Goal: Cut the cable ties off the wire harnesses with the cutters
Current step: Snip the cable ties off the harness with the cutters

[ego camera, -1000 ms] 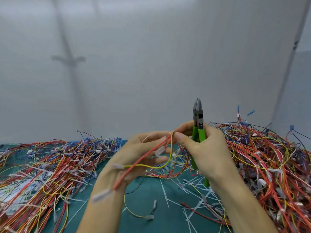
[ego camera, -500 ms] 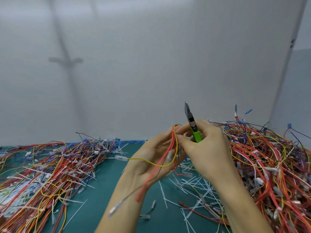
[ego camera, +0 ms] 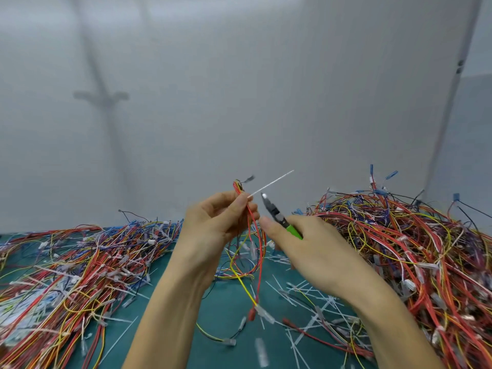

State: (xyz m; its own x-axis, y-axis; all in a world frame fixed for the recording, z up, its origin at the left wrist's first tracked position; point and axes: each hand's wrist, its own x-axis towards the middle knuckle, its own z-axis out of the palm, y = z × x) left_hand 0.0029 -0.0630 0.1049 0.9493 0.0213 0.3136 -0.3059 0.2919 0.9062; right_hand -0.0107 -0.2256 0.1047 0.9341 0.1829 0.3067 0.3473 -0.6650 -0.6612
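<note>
Cutters tilted lower, harness raised, cable tie protruding

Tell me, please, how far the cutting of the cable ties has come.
Done: many cut ties lie loose on the green mat. In hand: the left hand pinches one harness whose white tie sticks up, and the right hand holds the cutters just beside it. Left: a large pile on the right and a pile on the left; which one is finished I cannot tell.
</note>
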